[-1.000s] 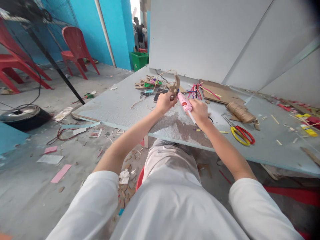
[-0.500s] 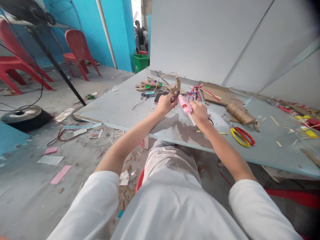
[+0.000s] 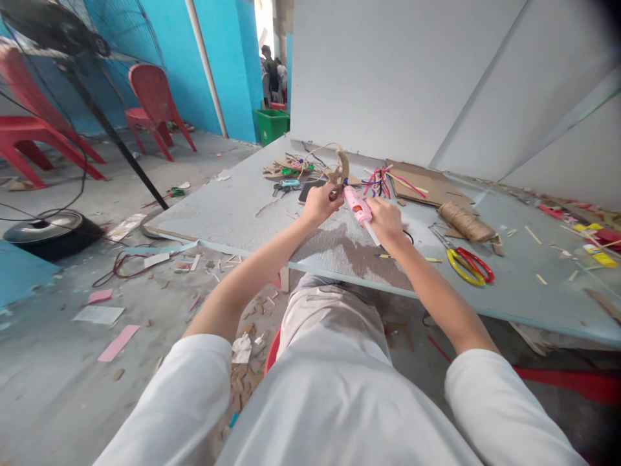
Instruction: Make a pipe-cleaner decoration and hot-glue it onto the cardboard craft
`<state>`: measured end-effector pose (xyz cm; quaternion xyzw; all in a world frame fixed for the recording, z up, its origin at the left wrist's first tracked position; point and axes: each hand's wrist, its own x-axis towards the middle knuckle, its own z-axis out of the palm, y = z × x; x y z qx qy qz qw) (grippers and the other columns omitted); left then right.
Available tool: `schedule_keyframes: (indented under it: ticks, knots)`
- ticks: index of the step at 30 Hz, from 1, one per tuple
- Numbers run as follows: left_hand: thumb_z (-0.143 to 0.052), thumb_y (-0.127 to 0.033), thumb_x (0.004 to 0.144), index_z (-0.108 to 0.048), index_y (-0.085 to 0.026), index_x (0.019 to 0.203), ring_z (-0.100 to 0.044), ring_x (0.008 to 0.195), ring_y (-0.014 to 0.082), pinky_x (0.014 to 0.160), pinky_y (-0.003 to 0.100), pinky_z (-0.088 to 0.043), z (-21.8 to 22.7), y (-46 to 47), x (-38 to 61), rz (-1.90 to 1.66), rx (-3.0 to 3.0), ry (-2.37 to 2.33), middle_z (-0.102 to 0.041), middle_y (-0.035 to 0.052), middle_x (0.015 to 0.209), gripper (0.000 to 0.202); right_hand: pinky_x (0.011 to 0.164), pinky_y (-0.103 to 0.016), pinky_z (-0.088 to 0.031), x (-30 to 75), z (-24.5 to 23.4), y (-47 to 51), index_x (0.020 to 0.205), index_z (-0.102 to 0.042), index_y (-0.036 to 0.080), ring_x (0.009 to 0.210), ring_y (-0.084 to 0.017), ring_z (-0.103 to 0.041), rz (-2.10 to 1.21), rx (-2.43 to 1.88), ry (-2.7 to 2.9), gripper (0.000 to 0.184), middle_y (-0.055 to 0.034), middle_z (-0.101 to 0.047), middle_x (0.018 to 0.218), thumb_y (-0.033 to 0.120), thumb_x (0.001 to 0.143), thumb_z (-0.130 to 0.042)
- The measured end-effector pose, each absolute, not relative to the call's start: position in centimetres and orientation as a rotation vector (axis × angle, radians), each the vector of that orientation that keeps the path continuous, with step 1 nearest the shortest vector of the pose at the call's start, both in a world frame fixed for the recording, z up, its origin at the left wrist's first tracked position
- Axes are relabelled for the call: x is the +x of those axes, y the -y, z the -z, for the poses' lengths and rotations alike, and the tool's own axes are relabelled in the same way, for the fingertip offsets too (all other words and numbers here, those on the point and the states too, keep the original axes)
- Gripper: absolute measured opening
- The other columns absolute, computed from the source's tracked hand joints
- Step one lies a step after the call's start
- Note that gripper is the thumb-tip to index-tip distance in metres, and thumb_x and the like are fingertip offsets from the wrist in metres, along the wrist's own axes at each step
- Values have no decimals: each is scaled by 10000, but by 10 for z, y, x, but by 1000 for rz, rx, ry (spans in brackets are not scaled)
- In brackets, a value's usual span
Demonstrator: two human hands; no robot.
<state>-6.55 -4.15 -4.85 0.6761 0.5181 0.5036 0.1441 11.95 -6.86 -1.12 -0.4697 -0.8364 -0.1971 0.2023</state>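
Note:
Pinched in my left hand (image 3: 321,204) is a small curved brown piece (image 3: 343,169) that looks wrapped in twine; a loose strand loops off its top. My right hand (image 3: 385,219) is wrapped round a pink glue gun (image 3: 358,204), a pale glue stick poking from its back end. The gun's tip points at the brown piece, close to my left fingertips; whether they touch I cannot tell. Behind my left hand lies a dark phone (image 3: 312,189), partly hidden. Pink, red and blue pipe cleaners (image 3: 381,180) lie just beyond the gun.
Right of my right hand lie red-and-yellow-handled pliers (image 3: 469,265) and a twine roll (image 3: 466,221). Flat cardboard (image 3: 427,184) lies at the table's (image 3: 233,207) back. Keys (image 3: 287,186) and brown scraps with green bits (image 3: 291,166) sit left. A fan stand (image 3: 114,136) rises beside the table.
The glue gun and the brown piece have shifted very slightly; both hands keep their hold. The view has tilted a little.

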Motion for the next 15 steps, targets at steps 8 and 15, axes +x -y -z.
schedule_keyframes:
  ticks: [8,15]
  knots:
    - [-536,-329,915,-571,-122,1051,-605,721,114,627,268,-533,46,39,-62,-1466,1721,-1307,-614,37,914,250,691,-282,-416,140,-1,48,871,-629,160,830,-209,-594,184,-1108,2302,228,-94,-662,888,367,813,-553]
    - [-538,-330,912,-563,-129,1085,-611,794,137,683,304,-538,46,33,-63,-1456,1578,-1244,-608,54,983,266,556,-274,-423,189,3,4,832,-611,146,633,-179,-564,-142,-1329,1860,451,-64,-606,672,580,820,-493]
